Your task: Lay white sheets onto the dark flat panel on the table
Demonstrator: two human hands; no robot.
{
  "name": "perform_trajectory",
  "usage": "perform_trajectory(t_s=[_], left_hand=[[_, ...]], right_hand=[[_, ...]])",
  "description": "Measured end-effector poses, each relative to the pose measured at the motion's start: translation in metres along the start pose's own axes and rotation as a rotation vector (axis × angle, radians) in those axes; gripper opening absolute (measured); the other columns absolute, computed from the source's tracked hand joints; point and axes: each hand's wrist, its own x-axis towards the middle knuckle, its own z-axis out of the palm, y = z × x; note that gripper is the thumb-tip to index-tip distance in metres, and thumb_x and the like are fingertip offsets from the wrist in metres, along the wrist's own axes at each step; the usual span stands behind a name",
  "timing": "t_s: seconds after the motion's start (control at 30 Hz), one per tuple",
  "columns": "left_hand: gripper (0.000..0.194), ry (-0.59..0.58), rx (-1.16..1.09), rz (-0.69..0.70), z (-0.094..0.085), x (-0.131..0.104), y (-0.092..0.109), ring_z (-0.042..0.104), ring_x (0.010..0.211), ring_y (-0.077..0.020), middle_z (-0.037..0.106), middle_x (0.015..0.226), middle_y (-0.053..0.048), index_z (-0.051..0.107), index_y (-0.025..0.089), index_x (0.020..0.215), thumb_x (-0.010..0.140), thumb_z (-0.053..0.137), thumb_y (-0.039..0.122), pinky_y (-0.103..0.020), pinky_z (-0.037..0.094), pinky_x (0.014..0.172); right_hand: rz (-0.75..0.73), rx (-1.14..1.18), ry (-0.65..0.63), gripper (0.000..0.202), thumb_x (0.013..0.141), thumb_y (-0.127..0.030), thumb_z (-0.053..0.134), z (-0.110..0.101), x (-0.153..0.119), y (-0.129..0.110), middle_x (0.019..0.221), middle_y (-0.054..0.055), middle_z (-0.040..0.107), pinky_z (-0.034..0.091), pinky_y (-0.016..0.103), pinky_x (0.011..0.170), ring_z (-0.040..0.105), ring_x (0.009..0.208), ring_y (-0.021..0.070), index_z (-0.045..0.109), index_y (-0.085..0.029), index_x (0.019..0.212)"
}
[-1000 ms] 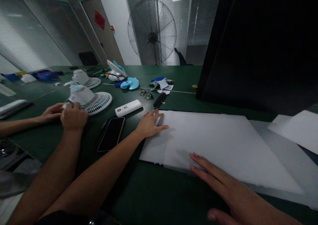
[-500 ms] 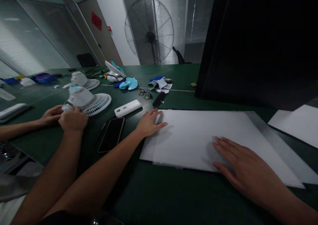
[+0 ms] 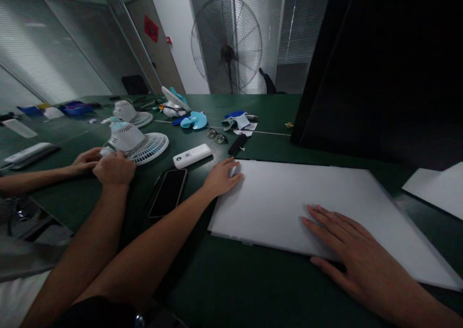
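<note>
A large white sheet [image 3: 275, 198], with small tabs along its edge, lies flat on the green table over a dark-edged layer. At its far left corner rests my left hand [image 3: 221, 177], thumb and fingers apart, on the left edge. My right hand [image 3: 350, 248] lies palm down near the front edge, fingers stretched out on the white surface and thumb over the near edge. Neither hand grips anything. Just left of my left hand are a white oblong device [image 3: 193, 156] and a dark-screened phone [image 3: 168, 193].
A large black panel [image 3: 390, 77] stands behind the sheet at right; more white sheets [image 3: 436, 188] lie beside it. At left, another person's hands [image 3: 115, 168] hold part of a white fan [image 3: 126, 137]. Glasses [image 3: 217, 136], a black object [image 3: 238, 144] and a blue fan blade [image 3: 194, 120] lie farther back.
The upper white sheet has shifted over the lower one, so their edges now nearly line up. My right hand has slid slightly left and toward me; the view has turned a little.
</note>
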Motion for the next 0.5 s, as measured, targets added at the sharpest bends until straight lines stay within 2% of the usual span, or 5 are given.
perform_trajectory(t_s=[0.13, 0.3, 0.4, 0.43, 0.5], left_hand=[[0.054, -0.032, 0.005, -0.004, -0.002, 0.0, 0.001, 0.056, 0.148, -0.0348, 0.051, 0.165, -0.016, 0.071, 0.019, 0.142, 0.1, 0.067, 0.053, -0.05, 0.041, 0.127], [0.074, -0.084, 0.081, 0.006, -0.005, -0.003, 0.004, 0.047, 0.155, -0.0372, 0.045, 0.169, -0.016, 0.063, 0.022, 0.151, 0.092, 0.075, 0.064, -0.055, 0.034, 0.13], [0.078, -0.097, 0.11, 0.005, -0.006, -0.004, 0.006, 0.044, 0.157, -0.0375, 0.042, 0.171, -0.017, 0.06, 0.02, 0.154, 0.092, 0.074, 0.065, -0.055, 0.033, 0.131], [0.077, -0.1, 0.112, 0.002, -0.006, -0.004, 0.007, 0.044, 0.157, -0.0374, 0.042, 0.171, -0.017, 0.06, 0.021, 0.154, 0.092, 0.074, 0.064, -0.054, 0.033, 0.131], [0.075, -0.096, 0.11, -0.004, -0.006, -0.003, 0.006, 0.045, 0.156, -0.0375, 0.043, 0.171, -0.016, 0.06, 0.023, 0.153, 0.092, 0.074, 0.064, -0.055, 0.034, 0.13]], right_hand=[[-0.003, 0.027, -0.004, 0.081, 0.102, -0.069, 0.048, 0.001, 0.001, 0.0, 0.168, 0.005, 0.037, 0.062, 0.062, 0.103, 0.057, 0.142, 0.0328, 0.023, -0.035, 0.172], [0.015, 0.113, -0.056, 0.082, 0.101, -0.069, 0.051, 0.006, -0.006, 0.004, 0.168, 0.003, 0.038, 0.06, 0.064, 0.104, 0.057, 0.141, 0.0339, 0.018, -0.042, 0.172], [0.158, 0.231, -0.133, 0.078, 0.102, -0.068, 0.048, 0.016, -0.024, 0.042, 0.169, 0.001, 0.039, 0.055, 0.061, 0.113, 0.055, 0.143, 0.0321, 0.021, -0.044, 0.171], [0.264, 0.253, -0.153, 0.077, 0.102, -0.068, 0.047, 0.019, -0.034, 0.063, 0.169, 0.002, 0.038, 0.052, 0.061, 0.117, 0.053, 0.145, 0.0325, 0.025, -0.042, 0.171], [0.508, 0.206, -0.135, 0.075, 0.1, -0.074, 0.045, 0.024, -0.056, 0.114, 0.165, 0.006, 0.045, 0.047, 0.066, 0.119, 0.054, 0.142, 0.037, 0.043, -0.036, 0.164]])
